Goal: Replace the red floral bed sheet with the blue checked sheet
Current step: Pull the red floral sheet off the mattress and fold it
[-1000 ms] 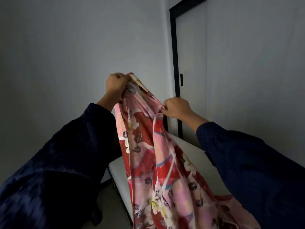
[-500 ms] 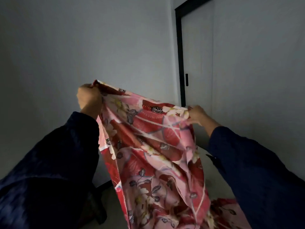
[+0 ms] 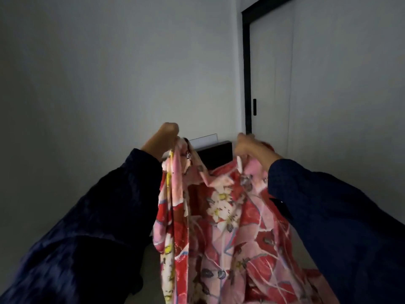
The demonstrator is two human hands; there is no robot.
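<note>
The red floral bed sheet (image 3: 221, 220) hangs in front of me, pink and red with white flowers, bunched in long folds down to the bottom of the view. My left hand (image 3: 163, 138) is shut on its upper edge at the left. My right hand (image 3: 249, 147) is shut on the upper edge at the right, a little lower. Both arms wear dark blue sleeves. The sheet sags between the hands. The blue checked sheet is not in view, and the mattress is hidden behind the sheet.
A dark headboard (image 3: 215, 153) shows behind the sheet, with a pale strip on top. A grey wall (image 3: 98, 84) fills the left. A black-framed sliding door (image 3: 246, 73) with a small black handle stands at the right. The room is dim.
My hands spread apart with the sheet's edge, then came closer together and lower. The sheet now sags between them in folds. The headboard has come into view.
</note>
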